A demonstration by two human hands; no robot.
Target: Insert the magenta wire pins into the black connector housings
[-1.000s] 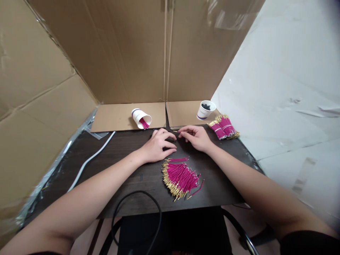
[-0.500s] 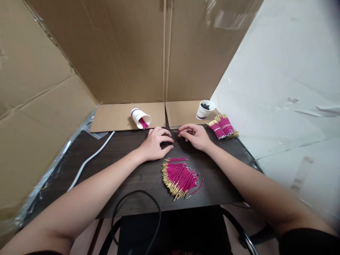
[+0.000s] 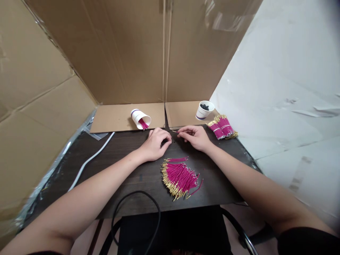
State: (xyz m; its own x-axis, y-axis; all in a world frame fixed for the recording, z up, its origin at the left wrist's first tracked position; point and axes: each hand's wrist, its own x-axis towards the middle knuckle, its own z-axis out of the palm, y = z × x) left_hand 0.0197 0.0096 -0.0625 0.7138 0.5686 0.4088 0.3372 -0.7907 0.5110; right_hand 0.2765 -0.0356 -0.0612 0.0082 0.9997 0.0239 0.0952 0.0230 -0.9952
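r. hand (image 3: 195, 137) pinches one wire (image 3: 175, 131), prob. to leave its tip exposed – l. hand (image 3: 156, 145) closed at fingertips, contents unclear – loose wires (image 3: 182, 177) nearby, prob. for easy reach.

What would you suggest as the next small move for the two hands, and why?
I would probably bring the right hand slightly toward the left hand: it pinches a thin wire whose free end points that way, and a gap separates the two hands.
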